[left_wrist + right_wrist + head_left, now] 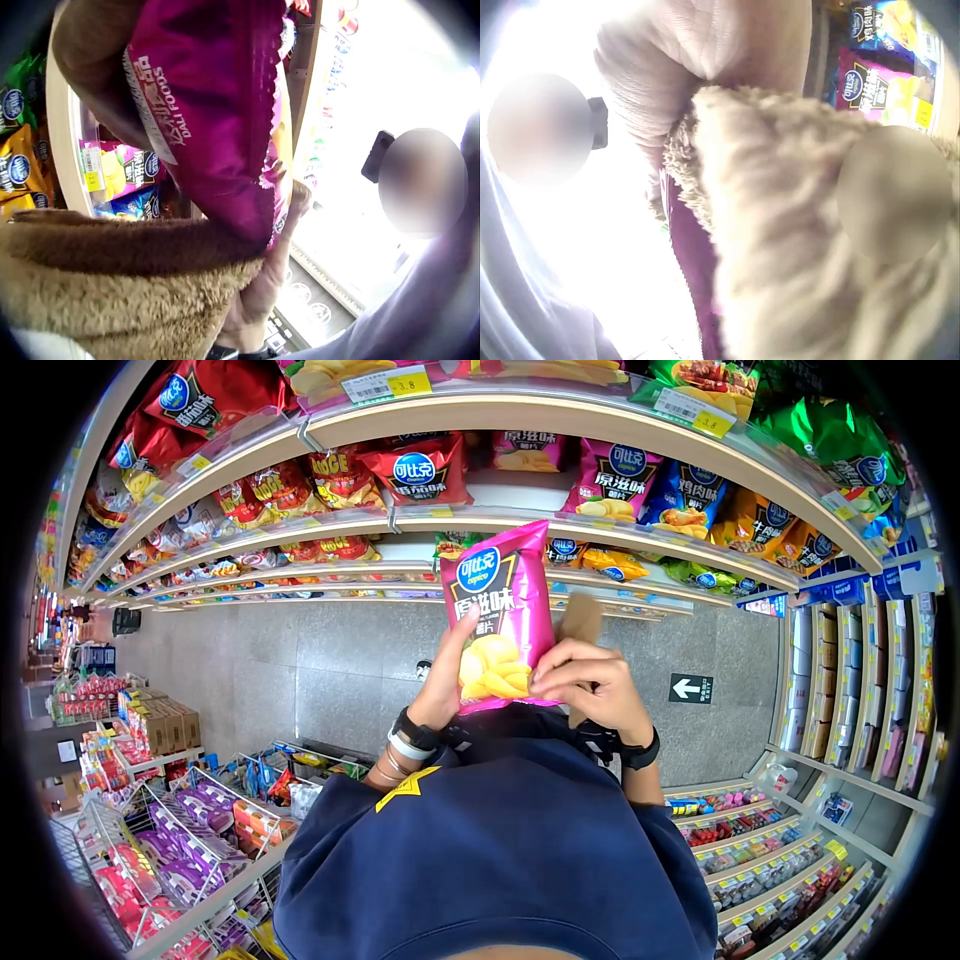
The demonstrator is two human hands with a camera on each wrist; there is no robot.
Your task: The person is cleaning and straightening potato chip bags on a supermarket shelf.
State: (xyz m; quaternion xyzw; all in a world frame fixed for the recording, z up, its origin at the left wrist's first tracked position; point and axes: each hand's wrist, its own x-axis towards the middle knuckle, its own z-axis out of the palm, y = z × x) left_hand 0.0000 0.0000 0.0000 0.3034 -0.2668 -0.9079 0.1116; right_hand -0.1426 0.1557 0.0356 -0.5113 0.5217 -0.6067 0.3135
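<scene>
I hold before me one glossy magenta chip bag (500,615), yellow chips printed low, one fuzzy brown cloth (142,300) just beside it. My left hand (438,688) grips its left edge, my right hand (597,685) its lower right. One blue logo (478,568) tops it.

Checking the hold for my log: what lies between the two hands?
The pink chip bag lies between the left hand and the right hand, as the head view shows.
</scene>
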